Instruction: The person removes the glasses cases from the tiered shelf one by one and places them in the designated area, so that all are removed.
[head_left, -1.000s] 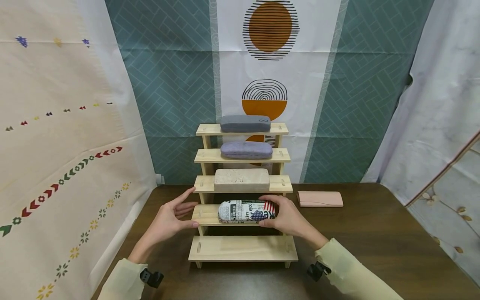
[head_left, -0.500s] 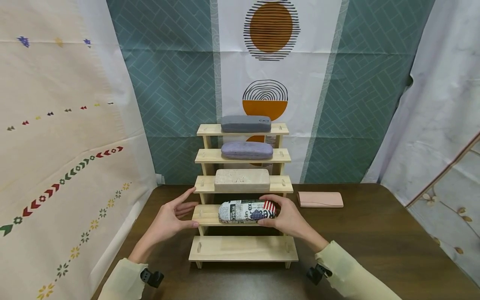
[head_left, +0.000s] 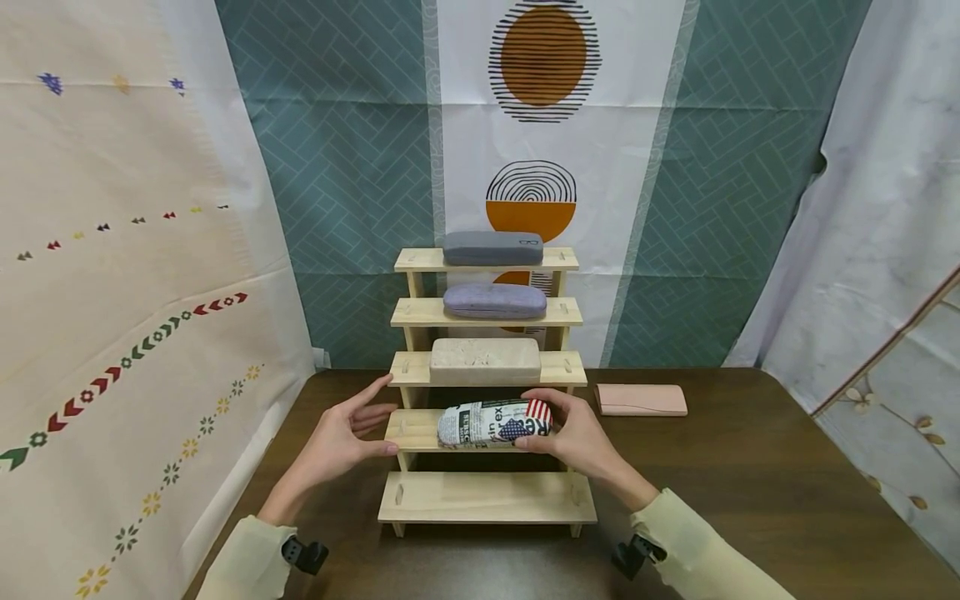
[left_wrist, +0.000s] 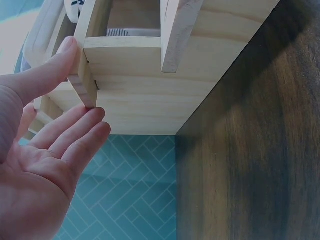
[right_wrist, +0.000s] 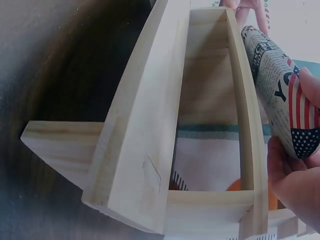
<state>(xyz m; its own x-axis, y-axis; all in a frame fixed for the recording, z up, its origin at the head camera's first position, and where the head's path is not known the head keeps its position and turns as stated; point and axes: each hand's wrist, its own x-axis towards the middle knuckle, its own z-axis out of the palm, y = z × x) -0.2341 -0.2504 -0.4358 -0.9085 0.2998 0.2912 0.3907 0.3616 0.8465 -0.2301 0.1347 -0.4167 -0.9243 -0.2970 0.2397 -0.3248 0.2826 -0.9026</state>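
Observation:
A glasses case (head_left: 483, 423) in newsprint with a flag pattern lies on the second step from the bottom of a wooden tiered stand (head_left: 487, 497). My right hand (head_left: 581, 437) grips its right end, thumb in front and fingers behind. The case tilts a little, right end higher. In the right wrist view, the case's flag end (right_wrist: 304, 122) sits between thumb and fingers. My left hand (head_left: 341, 442) holds the left end of that step, thumb at the front edge. In the left wrist view, the fingers (left_wrist: 85, 145) touch the board's opposite edge.
Higher steps bear a cream case (head_left: 485, 360), a lavender case (head_left: 495, 301) and a grey case (head_left: 492, 248), one each. A pink case (head_left: 641, 400) lies on the dark wooden table (head_left: 720, 483) right of the stand. Patterned cloths hang behind and at both sides.
The right end of the newsprint glasses case has risen slightly in my right hand, and its print has rolled a little. My left hand stays on the stand.

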